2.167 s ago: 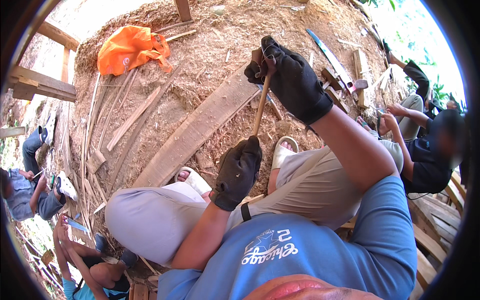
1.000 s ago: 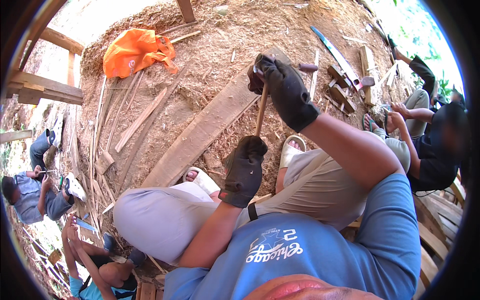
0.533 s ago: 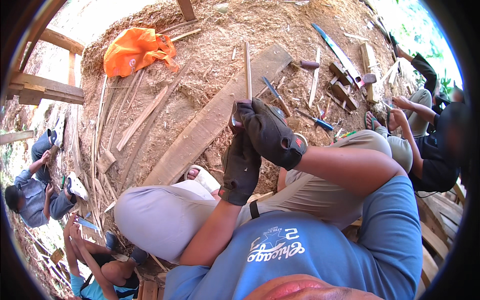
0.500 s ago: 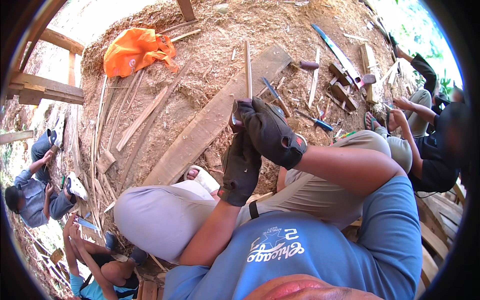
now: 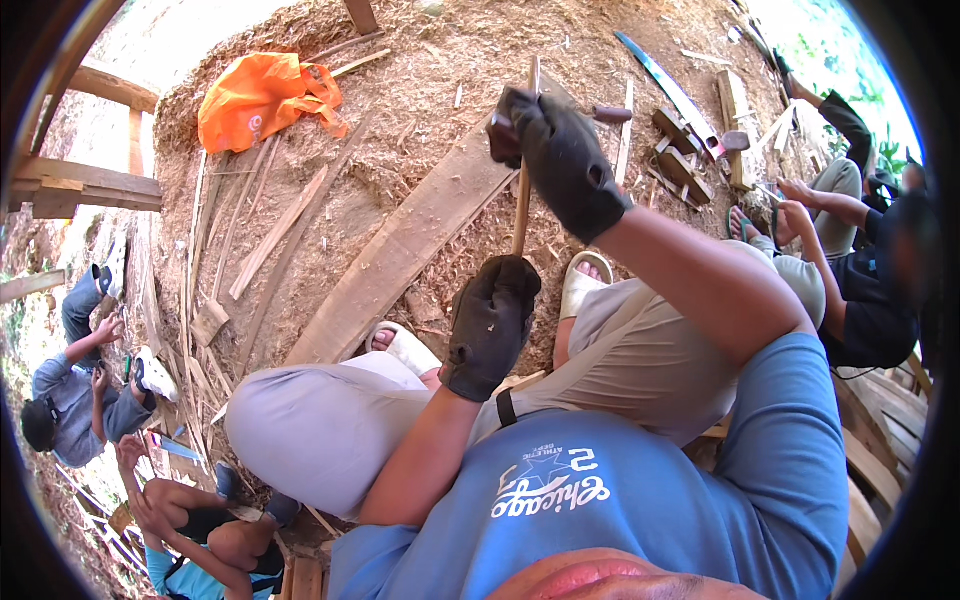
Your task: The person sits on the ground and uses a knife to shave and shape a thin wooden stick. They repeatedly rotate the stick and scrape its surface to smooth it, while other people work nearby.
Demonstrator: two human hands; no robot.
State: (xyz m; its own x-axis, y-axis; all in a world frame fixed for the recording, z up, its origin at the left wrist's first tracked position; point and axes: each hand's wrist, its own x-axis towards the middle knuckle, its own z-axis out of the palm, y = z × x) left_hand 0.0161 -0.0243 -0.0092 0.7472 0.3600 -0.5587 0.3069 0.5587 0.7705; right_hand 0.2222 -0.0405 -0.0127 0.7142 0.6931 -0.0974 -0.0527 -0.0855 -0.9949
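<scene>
Head view, largest first: what lies about you, operator?

"Ground (image 5: pixel 420 90) strewn with wood shavings extends before you. Your blue shirt (image 5: pixel 650 490) and grey trousers (image 5: pixel 310 430) fill the lower part, both knees bent. One person (image 5: pixel 70 400) is noted at far left, a second (image 5: pixel 205 550) at lower left, a third (image 5: pixel 860 310) at far right."

Next in size, and where do you find it?

"Wide plank (image 5: pixel 400 240), on the ground, running obliquely away from near your left knee. An orange bag (image 5: pixel 260 100) lies crumpled to its left; a long blade (image 5: pixel 665 85) lies well to its right."

State of your hands?

"Both gloved in black. Your left hand (image 5: pixel 495 325) is nearer your body, fingers closed round the near end of a thin wooden stick (image 5: pixel 522 210). Your right hand (image 5: pixel 570 160) is farther out, fingers clamped on a dark brown piece (image 5: pixel 503 140) at the stick. Whether those fingers also grip the stick, you cannot tell."

And the stick's position?

"Between your hands, its far tip projecting past your right glove."

Smallest items?

"Dark brown piece, mostly covered, kind undetermined; and a dark cylinder (image 5: pixel 612 114) near your right hand."
</scene>
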